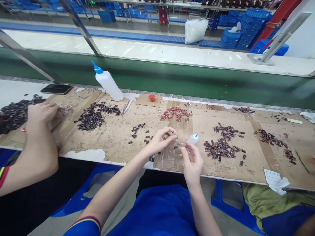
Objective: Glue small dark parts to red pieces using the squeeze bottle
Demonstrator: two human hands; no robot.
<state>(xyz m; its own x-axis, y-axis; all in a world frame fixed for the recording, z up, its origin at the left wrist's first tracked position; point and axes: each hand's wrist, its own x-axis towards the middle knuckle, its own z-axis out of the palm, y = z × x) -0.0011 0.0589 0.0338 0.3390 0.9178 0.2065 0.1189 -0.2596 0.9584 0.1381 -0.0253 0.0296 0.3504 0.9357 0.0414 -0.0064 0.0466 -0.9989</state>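
Note:
Over the cardboard-covered bench, my left hand (162,139) pinches a tiny dark part at its fingertips. Just right of it, my right hand (193,162) has thumb and forefinger close together; what they hold is too small to make out. A small clear bottle with a blue tip (193,139) is by the right fingers. Beyond my hands lies a pile of red parts (175,113). Loose black pieces (137,129) are scattered left of my left hand. Right of my right hand is a heap of dark red-and-black parts (221,149).
A large white bottle with a blue nozzle (109,85) stands at the back left, near a phone (56,88). Another person's arm (40,141) reaches over black pieces (14,114) at far left. A red cap (152,97) and crumpled paper (277,181) lie on the bench.

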